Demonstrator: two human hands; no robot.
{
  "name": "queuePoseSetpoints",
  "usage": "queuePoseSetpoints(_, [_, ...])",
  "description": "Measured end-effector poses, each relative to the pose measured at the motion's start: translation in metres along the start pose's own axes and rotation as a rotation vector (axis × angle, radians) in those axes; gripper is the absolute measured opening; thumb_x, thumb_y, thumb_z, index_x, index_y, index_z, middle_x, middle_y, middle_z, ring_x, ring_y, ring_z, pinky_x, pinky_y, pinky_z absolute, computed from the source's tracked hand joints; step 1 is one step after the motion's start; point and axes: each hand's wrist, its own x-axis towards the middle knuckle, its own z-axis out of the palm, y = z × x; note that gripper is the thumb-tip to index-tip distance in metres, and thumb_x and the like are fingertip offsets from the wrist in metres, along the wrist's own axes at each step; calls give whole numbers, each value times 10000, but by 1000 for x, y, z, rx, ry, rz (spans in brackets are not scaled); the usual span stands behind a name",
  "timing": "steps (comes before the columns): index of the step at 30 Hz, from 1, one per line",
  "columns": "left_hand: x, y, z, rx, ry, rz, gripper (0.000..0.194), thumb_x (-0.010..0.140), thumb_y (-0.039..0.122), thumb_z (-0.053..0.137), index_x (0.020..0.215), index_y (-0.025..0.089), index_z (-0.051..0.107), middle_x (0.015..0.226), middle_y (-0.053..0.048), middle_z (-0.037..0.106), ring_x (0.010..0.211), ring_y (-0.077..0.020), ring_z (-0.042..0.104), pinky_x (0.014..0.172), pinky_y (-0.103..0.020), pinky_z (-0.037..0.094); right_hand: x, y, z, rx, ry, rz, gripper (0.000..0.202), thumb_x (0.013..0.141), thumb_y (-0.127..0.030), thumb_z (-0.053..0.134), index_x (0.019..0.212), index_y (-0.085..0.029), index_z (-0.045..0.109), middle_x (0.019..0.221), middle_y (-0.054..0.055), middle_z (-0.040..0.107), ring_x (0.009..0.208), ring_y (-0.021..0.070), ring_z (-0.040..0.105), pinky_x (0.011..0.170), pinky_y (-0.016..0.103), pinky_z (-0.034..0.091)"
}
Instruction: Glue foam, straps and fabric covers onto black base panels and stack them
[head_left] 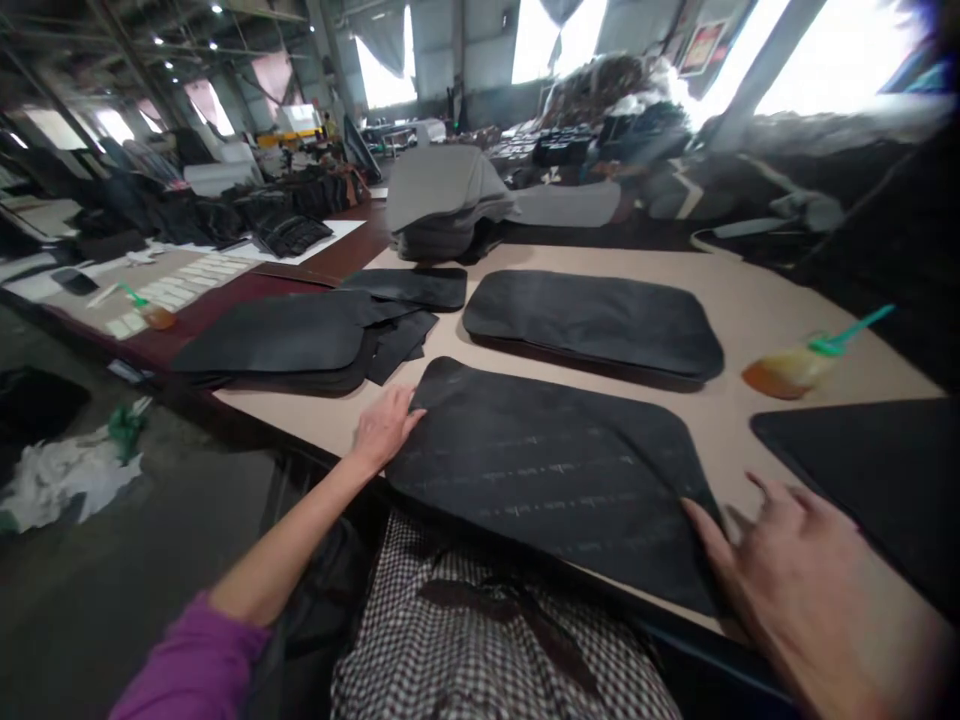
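In front of me a black panel with rounded corners [540, 470] lies flat on the table, with rows of faint pale print across its face. At its left edge, my left hand [384, 425] has thumb and fingers close together on the border, pinching it. My right hand [795, 560] is by the right edge; its thumb touches the panel's border while the other fingers are spread apart over the tabletop. What lies under the right palm is hidden.
Behind lies a stack of black panels [592, 325]; another stack [277, 335] with loose scraps sits left. A bottle of amber liquid with a green spout [784, 372] stands right, near another black panel [870, 470]. Grey sheets [442, 195] are piled at the back of the table [817, 310].
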Motion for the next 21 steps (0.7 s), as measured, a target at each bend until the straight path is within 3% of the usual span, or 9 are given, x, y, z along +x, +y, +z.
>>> queuePoseSetpoints(2, [0, 1, -3, 32, 73, 19, 473, 1037, 367, 473, 1452, 142, 454, 1374, -210, 583, 1251, -308, 568, 1004, -412, 455, -1, -4, 3, -8, 55, -162, 667, 915, -427, 491, 1566, -333, 378, 1581, 167, 401, 1434, 456, 374, 1061, 663, 427])
queuePoseSetpoints(5, [3, 10, -6, 9, 115, 145, 488, 1046, 333, 429, 1506, 170, 421, 1511, -187, 498, 1399, -307, 461, 1140, -466, 378, 1, 2, 15, 28, -43, -416, 635, 873, -147, 414, 1463, -347, 538, 1487, 88, 544, 1329, 386, 527, 1054, 601, 484])
queuePoseSetpoints(9, [15, 28, 2, -107, -94, 401, 624, 1052, 471, 383, 1616, 236, 255, 1642, -108, 372, 1508, -248, 351, 1205, -441, 329, 1, 8, 16, 43, -149, -436, 616, 835, -12, 361, 1364, -179, 627, 1391, 132, 616, 1272, 305, 570, 1065, 527, 507])
queuePoseSetpoints(12, [23, 33, 20, -42, -191, 527, 670, 1034, 541, 385, 1634, 303, 205, 1691, -62, 261, 1547, -264, 279, 1233, -490, 261, 0, 6, 10, 90, -164, -391, 607, 855, -2, 349, 1363, -184, 625, 1411, 122, 601, 1300, 274, 545, 1085, 506, 494])
queuePoseSetpoints(15, [25, 32, 37, 31, -180, 568, 690, 1015, 582, 401, 1630, 326, 218, 1696, -59, 231, 1543, -286, 289, 1228, -519, 240, 2, 6, 5, 170, -155, -301, 546, 888, -28, 353, 1308, -208, 652, 1401, 116, 603, 1301, 257, 549, 1090, 493, 493])
queuePoseSetpoints(18, [26, 29, 42, 61, -190, 570, 684, 1018, 576, 383, 1631, 333, 204, 1698, -56, 221, 1538, -292, 301, 1215, -533, 253, 14, 8, 1, 185, -122, -175, 393, 992, -174, 364, 1227, -203, 677, 1380, 135, 608, 1312, 278, 547, 1108, 516, 472])
queuePoseSetpoints(21, [40, 28, 39, 54, -202, 535, 633, 1041, 531, 306, 1632, 323, 213, 1702, -54, 211, 1547, -275, 281, 1219, -535, 243, 43, 2, 1, 178, -151, -129, 458, 1054, -373, 355, 1366, -140, 597, 1498, 178, 514, 1414, 296, 455, 1185, 514, 376])
